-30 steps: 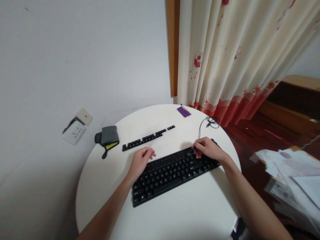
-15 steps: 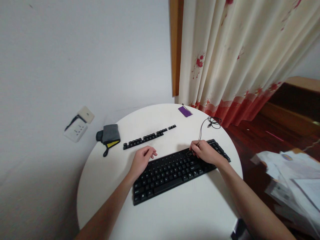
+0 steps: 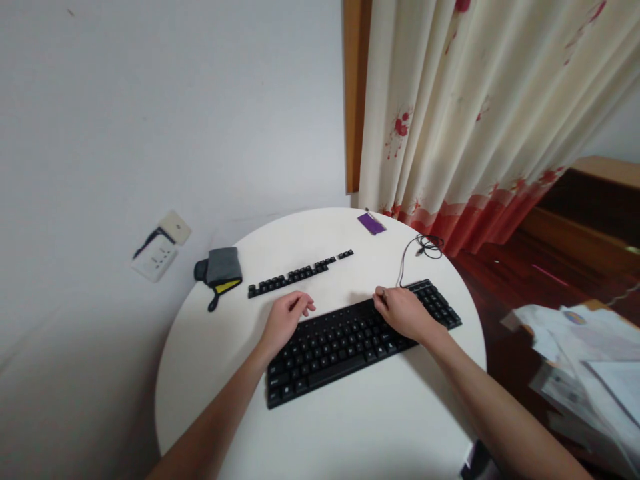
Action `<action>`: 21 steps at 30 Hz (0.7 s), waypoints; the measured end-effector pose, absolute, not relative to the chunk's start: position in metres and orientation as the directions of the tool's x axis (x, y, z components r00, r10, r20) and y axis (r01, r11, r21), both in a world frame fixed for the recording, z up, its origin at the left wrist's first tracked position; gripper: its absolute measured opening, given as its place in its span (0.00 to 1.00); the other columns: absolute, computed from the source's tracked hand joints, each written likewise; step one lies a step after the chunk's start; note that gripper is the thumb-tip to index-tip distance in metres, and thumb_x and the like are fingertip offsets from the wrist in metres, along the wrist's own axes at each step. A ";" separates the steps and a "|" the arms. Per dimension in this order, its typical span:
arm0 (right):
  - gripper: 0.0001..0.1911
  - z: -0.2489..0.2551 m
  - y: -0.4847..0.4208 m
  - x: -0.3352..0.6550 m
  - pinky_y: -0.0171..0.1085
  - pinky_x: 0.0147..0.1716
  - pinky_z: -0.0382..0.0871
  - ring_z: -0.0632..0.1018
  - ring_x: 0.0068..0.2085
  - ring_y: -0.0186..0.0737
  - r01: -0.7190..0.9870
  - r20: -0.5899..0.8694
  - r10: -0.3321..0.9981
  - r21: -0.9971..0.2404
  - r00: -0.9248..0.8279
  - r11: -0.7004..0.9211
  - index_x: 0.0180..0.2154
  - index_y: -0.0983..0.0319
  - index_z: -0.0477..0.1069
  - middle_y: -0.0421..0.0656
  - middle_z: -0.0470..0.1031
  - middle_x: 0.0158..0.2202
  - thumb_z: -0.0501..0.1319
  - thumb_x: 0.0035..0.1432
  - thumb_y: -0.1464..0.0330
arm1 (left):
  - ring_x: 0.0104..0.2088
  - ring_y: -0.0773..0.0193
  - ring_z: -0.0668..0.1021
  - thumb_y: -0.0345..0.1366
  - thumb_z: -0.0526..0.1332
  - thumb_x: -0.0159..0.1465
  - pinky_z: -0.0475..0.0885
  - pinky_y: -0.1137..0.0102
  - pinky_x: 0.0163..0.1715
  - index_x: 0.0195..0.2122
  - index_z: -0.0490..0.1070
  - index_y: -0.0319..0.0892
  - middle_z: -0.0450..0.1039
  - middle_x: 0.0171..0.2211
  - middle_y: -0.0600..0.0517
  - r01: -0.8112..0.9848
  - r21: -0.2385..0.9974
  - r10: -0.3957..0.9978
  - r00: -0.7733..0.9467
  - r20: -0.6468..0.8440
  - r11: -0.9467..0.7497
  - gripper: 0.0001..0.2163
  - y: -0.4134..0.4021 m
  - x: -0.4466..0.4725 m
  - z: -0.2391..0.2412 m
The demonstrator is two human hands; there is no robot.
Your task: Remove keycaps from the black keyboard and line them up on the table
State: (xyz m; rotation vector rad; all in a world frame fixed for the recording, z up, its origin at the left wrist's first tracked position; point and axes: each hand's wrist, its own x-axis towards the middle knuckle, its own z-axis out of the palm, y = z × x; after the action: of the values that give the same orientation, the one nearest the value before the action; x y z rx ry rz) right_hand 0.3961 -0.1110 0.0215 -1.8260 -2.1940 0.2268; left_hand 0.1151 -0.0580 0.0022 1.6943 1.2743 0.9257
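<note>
A black keyboard (image 3: pixel 340 347) lies slantwise on a round white table (image 3: pixel 350 427). My left hand (image 3: pixel 285 320) rests at the keyboard's upper left edge, fingers loosely bent and apart, holding nothing. My right hand (image 3: pixel 403 312) lies over the upper right keys, left of the number pad. Its fingertips are pinched on a small wire tool at the keyboard's top edge. Beyond the keyboard, a row of loose black keycaps (image 3: pixel 295 273) is lined up on the table, about a hand's width from my left hand.
A grey pouch (image 3: pixel 220 270) sits at the table's left rim and a purple card (image 3: pixel 371 223) at the far edge. The keyboard's cable (image 3: pixel 420 248) coils at the right rim. A wall socket (image 3: pixel 157 253), a curtain (image 3: pixel 475 113) and stacked papers (image 3: pixel 585 347) surround the table.
My right hand has slid left along the keyboard's top edge, uncovering the number pad. My left hand has stayed where it was.
</note>
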 end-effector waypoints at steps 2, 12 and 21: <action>0.15 0.020 -0.109 0.398 0.36 0.30 0.55 0.74 0.27 0.41 0.924 0.108 0.985 -0.347 -0.134 0.164 0.30 0.60 0.66 0.44 0.74 0.25 0.48 0.67 0.65 | 0.27 0.64 0.75 0.44 0.58 0.64 0.69 0.71 0.29 0.31 0.75 0.40 0.78 0.27 0.50 0.376 0.911 0.971 0.221 0.089 -0.168 0.13 -0.058 0.115 0.002; 0.16 0.013 -0.101 0.409 0.33 0.28 0.60 0.70 0.23 0.34 0.618 0.076 0.995 -0.780 -0.059 0.096 0.25 0.61 0.66 0.37 0.67 0.18 0.49 0.64 0.68 | 0.26 0.64 0.75 0.43 0.57 0.63 0.68 0.72 0.27 0.30 0.75 0.39 0.79 0.27 0.49 0.381 0.912 0.976 0.201 0.080 -0.153 0.13 -0.059 0.115 0.004; 0.17 0.010 -0.088 0.429 0.32 0.19 0.57 0.65 0.17 0.32 0.322 -0.015 0.995 -0.946 0.103 -0.047 0.23 0.63 0.68 0.38 0.66 0.14 0.51 0.62 0.64 | 0.27 0.64 0.76 0.43 0.57 0.64 0.69 0.72 0.28 0.31 0.75 0.40 0.79 0.28 0.49 0.379 0.913 0.975 0.207 0.077 -0.153 0.13 -0.057 0.114 0.000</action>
State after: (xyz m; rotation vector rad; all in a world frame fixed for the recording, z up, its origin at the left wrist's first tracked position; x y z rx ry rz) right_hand 0.4287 -0.0882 0.0102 -1.5171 -1.3539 0.9832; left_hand 0.1135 -0.0574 -0.0003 1.6749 1.2884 0.9320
